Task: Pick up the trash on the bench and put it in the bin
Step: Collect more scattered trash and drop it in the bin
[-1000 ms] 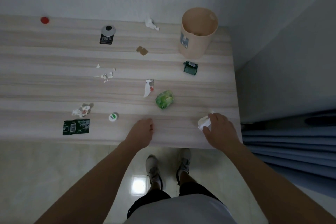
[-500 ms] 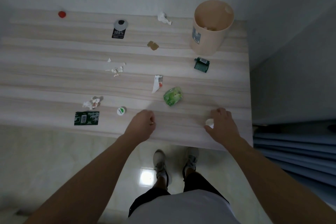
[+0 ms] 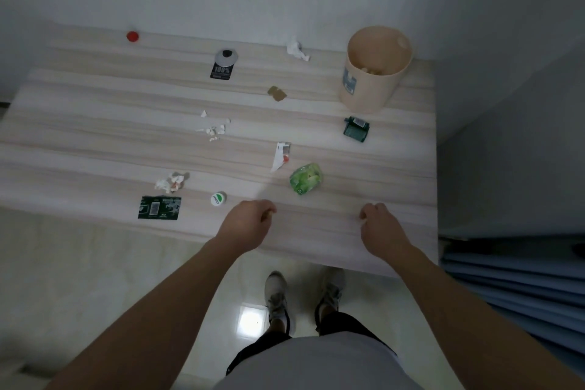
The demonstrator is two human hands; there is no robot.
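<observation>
A beige bin point(image 3: 373, 95) stands upright at the bench's far right, with some scraps inside. My right hand point(image 3: 381, 228) hovers at the near edge of the wooden bench point(image 3: 95, 142), curled into a fist around a white paper wad that is almost wholly hidden. My left hand point(image 3: 248, 225) is a loose fist beside it, holding nothing that I can see. Just beyond my hands lie a green crumpled wrapper point(image 3: 306, 178), a torn white wrapper point(image 3: 281, 156) and a white-green cap point(image 3: 218, 198).
More litter is spread out: a dark green flattened carton point(image 3: 160, 208), crumpled tissue point(image 3: 172, 182), white scraps point(image 3: 213, 128), a green box point(image 3: 356, 129) near the bin, a brown piece point(image 3: 277, 93), a black label point(image 3: 223, 65), white paper point(image 3: 297, 49), a red cap point(image 3: 132, 36). A wall rises behind; blue cloth point(image 3: 512, 282) hangs right.
My right hand closed over the white paper wad at the bench's near right and lifted slightly, and the wad went out of sight. The view shifted; my left hand stayed curled.
</observation>
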